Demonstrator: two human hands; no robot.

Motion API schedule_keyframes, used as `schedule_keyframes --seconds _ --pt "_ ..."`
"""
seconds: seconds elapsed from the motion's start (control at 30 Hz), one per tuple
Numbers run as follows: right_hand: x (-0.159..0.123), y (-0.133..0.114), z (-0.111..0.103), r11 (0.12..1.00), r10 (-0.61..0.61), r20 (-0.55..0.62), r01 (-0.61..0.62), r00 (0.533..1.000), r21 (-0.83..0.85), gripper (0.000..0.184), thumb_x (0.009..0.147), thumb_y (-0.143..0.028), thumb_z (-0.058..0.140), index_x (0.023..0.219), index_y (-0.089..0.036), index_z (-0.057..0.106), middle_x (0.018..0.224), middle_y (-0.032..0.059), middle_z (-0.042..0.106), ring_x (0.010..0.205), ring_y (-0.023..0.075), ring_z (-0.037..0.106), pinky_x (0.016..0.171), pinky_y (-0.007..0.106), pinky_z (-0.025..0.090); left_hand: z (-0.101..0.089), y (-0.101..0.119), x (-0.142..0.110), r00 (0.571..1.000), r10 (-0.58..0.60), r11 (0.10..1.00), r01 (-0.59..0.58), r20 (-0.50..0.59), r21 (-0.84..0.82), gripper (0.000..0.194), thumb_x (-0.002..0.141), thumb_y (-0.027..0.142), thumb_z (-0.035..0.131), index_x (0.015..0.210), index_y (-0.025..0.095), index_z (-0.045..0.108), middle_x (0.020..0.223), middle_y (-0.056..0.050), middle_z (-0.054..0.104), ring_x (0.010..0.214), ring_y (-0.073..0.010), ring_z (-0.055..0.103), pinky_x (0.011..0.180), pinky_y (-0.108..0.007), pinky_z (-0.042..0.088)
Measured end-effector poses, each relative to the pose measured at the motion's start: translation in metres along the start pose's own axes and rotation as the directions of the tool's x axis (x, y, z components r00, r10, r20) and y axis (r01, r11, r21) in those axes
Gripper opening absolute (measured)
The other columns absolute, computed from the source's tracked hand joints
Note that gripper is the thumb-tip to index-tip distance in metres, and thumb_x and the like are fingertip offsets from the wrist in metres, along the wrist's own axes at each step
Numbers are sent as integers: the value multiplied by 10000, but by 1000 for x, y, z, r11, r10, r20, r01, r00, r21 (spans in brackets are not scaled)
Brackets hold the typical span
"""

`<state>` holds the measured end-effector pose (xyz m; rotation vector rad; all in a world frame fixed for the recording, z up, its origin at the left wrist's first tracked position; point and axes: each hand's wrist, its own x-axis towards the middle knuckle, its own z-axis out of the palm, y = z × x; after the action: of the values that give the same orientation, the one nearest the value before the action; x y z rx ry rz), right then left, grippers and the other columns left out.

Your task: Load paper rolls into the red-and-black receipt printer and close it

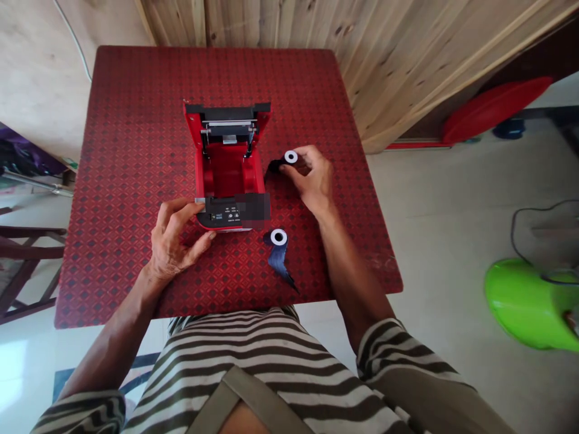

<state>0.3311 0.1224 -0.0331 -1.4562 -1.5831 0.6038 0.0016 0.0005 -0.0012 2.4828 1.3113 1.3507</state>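
A red and black label printer (228,175) stands on the table with its lid raised, its inner bay exposed. My left hand (176,238) grips the front left corner of the printer, fingers on the top edge and thumb low at the front. To the right of the printer, my right hand (312,178) pinches a dark ribbon roll (291,157) with a white core, its loose end trailing toward the printer's side. A second ribbon roll (279,237) lies near the printer's front right corner, with a bluish strip unrolled toward the table's front edge.
The table (136,120) has a red patterned cover and stands against a wooden panel wall (271,24). On the floor to the right is a bright green plastic stool or tub (525,301) with a dark cable near it. A wooden chair (27,259) stands at the left.
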Motion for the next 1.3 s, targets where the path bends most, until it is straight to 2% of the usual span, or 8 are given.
schedule_keyframes --seconds 0.2,0.33,0.43,0.57,0.77,0.97,1.1,1.3 --pt "-2 -5 -1 998 19 44 -17 999 -54 314 852 -283 805 1143 -238 696 1043 40 822 861 204 734 831 384 603 0 -1 -1 1000 -10 1000 10 12 2 618 938 424 833 1481 253 592 1258 -120 715 1135 -247 733 921 -382 684" --pt "-24 -27 -38 992 10 15 -8 1000 -127 525 802 -210 834 1309 -218 695 1315 125 795 970 234 773 840 410 633 -1 0 0 1000 -8 1000 8 15 2 616 936 407 837 1478 246 593 1251 -123 714 1144 -252 732 911 -378 685" --pt "-56 -54 -74 989 25 246 12 969 -146 213 896 -282 795 1107 -253 793 1091 61 844 928 231 785 850 415 645 -2 2 1 1000 -4 1000 4 18 5 599 941 409 833 1467 247 598 1221 -114 724 1134 -251 734 943 -390 680" --pt "-94 -76 -85 996 83 564 -59 822 -60 422 869 -212 792 1280 -309 789 1274 44 840 910 218 800 880 437 674 -4 3 1 998 -39 999 39 43 12 566 949 445 816 1443 275 598 1224 -103 730 1121 -256 747 932 -408 685" --pt "-112 -74 -57 999 28 542 -42 840 14 360 891 -139 710 1192 -314 799 1170 25 848 1110 262 796 1039 504 631 -3 4 3 1000 -20 1000 20 24 -8 585 948 431 822 1462 268 596 1206 -101 733 1115 -255 747 932 -404 684" --pt "-83 -131 -88 979 -192 533 195 824 52 365 1007 -261 733 1361 -343 702 1242 57 782 1124 268 753 1032 476 619 -2 3 3 1000 -12 1000 12 24 -1 598 955 447 811 1476 250 593 1225 -111 723 1125 -252 744 934 -385 679" --pt "-48 -168 -63 887 -335 543 452 770 -93 424 1032 -173 654 1437 -298 639 1334 88 733 1257 315 681 1137 538 551 -3 1 1 999 -6 1000 6 32 15 591 975 456 785 1489 255 576 1238 -109 717 1124 -242 746 930 -377 680" --pt "-14 -161 3 781 -326 603 567 728 -262 235 1029 -78 589 1200 -201 694 1093 94 741 1147 306 671 1079 480 537 -3 2 -1 998 -39 999 38 52 8 592 964 457 791 1485 271 583 1251 -80 721 1111 -223 756 971 -373 680"
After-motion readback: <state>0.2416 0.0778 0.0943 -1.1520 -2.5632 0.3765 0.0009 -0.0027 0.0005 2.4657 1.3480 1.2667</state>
